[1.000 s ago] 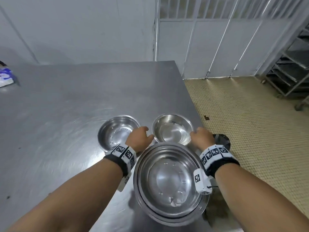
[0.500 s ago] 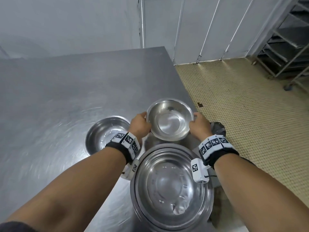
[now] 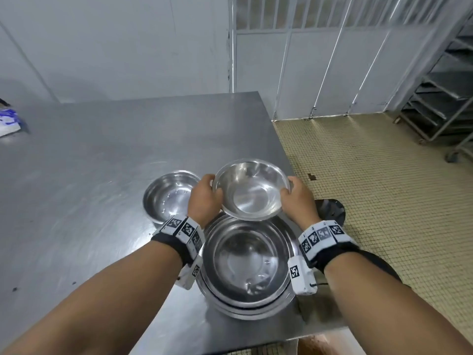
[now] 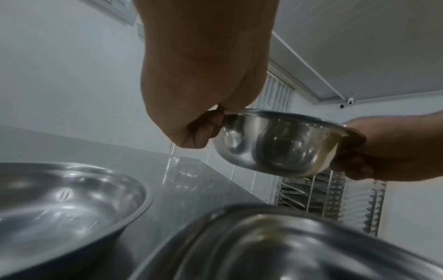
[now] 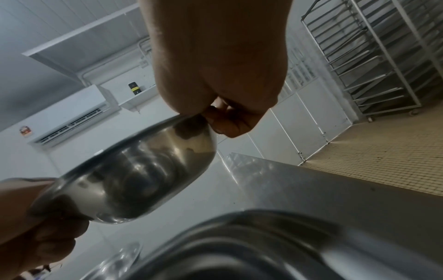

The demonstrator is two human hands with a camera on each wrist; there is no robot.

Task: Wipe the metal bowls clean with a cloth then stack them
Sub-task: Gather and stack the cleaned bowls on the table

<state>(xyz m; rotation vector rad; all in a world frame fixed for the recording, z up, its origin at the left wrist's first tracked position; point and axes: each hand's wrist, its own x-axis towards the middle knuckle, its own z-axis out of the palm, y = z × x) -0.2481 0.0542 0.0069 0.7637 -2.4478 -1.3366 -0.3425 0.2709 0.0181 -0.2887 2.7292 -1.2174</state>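
Note:
I hold a small metal bowl [image 3: 252,190] in the air with both hands. My left hand [image 3: 204,198] grips its left rim, my right hand [image 3: 294,198] its right rim, fingers curled under the wall. The bowl hangs over the far edge of a stack of large metal bowls [image 3: 245,265] near the table's front right. A second small bowl [image 3: 169,194] rests on the table to the left. In the left wrist view the held bowl [image 4: 275,144] floats above the stack [image 4: 275,246]. The right wrist view shows the held bowl [image 5: 134,178] from below. No cloth is in view.
The steel table [image 3: 89,162] runs far to the left and back. A blue and white packet [image 3: 9,121] lies at its far left edge. The table's right edge drops to a yellow tiled floor [image 3: 384,188]. A metal rack trolley [image 3: 440,85] stands at the far right.
Both hands took the small right bowl by its rim and lifted it off the table. It now hangs higher and nearer, over the far edge of the large stack.

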